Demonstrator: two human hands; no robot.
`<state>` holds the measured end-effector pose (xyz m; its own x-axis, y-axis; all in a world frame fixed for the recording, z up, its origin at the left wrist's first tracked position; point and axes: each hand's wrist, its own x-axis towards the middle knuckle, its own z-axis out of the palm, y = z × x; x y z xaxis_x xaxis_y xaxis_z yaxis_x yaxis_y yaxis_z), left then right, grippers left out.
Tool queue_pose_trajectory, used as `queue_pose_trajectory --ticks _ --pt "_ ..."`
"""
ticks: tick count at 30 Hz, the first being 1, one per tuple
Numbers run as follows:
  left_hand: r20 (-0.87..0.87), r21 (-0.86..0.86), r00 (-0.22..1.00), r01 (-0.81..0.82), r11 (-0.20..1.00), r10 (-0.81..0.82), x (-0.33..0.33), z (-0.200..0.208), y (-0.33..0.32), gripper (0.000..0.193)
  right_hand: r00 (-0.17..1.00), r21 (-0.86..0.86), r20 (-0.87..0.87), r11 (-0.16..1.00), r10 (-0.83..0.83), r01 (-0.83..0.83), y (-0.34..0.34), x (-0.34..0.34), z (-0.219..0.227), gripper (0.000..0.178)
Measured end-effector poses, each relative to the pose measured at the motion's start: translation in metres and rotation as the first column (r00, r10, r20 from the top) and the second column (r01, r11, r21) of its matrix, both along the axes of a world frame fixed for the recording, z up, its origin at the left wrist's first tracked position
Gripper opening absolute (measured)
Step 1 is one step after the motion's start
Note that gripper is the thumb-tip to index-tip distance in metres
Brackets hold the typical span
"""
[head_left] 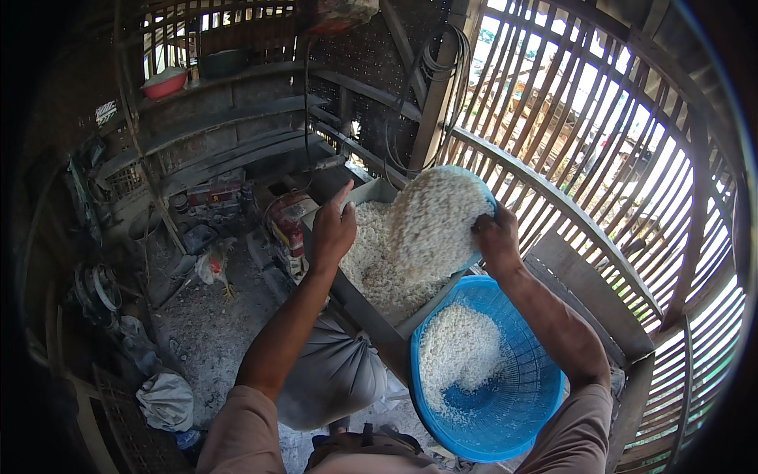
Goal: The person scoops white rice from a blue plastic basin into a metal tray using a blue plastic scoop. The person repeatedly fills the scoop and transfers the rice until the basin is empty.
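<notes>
My right hand (pixel 498 237) grips the rim of a light blue basin (pixel 483 188), tilted over a square metal hopper (pixel 430 310). White rice-like grain (pixel 442 225) fills the basin, blurred as it slides toward the hopper. A heap of the same grain (pixel 371 261) lies inside the hopper. My left hand (pixel 335 231) holds the hopper's left rim, thumb over the edge and index finger stretched along it; its other fingers are mostly hidden. Below my right forearm stands a large blue plastic basket (pixel 525 387), partly filled with white grain (pixel 462 347).
A grey sack (pixel 328 375) stands below the hopper. On the littered floor at left is a chicken (pixel 213 267); a white sack (pixel 166 400) lies nearer. A red basin (pixel 164 84) rests on a back shelf. Wooden slats (pixel 584 118) wall the right side.
</notes>
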<state>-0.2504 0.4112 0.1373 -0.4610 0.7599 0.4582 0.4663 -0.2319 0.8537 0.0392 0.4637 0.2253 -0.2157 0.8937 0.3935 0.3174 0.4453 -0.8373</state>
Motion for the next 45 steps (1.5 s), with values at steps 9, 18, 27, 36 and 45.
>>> queue_pose_trajectory --ticks 9,18,27,36,45 --pt "-0.022 0.05 0.996 -0.087 0.995 0.089 0.004 -0.01 0.0 0.042 0.942 0.587 0.316 0.803 -0.113 -0.101 -0.02 -0.055 0.043 0.051" --pt "-0.01 0.065 1.0 -0.024 0.998 0.024 0.015 0.007 -0.012 0.039 0.92 0.503 0.375 0.859 -0.116 -0.097 -0.039 -0.041 0.042 0.056" --pt "-0.072 0.441 0.949 0.305 0.844 -0.306 0.091 -0.011 -0.201 0.015 0.918 0.316 0.293 0.933 -0.269 0.172 -0.184 0.127 0.019 0.062" --pt "0.736 0.007 0.494 0.678 0.735 -0.463 0.174 -0.084 -0.211 0.068 0.705 -0.131 0.61 0.831 -0.363 0.541 -0.244 0.222 -0.116 0.05" --pt "0.756 -0.044 0.589 0.483 0.875 -0.287 0.234 -0.041 -0.205 0.071 0.859 -0.366 0.38 0.797 -0.343 0.48 -0.076 0.301 -0.201 0.039"
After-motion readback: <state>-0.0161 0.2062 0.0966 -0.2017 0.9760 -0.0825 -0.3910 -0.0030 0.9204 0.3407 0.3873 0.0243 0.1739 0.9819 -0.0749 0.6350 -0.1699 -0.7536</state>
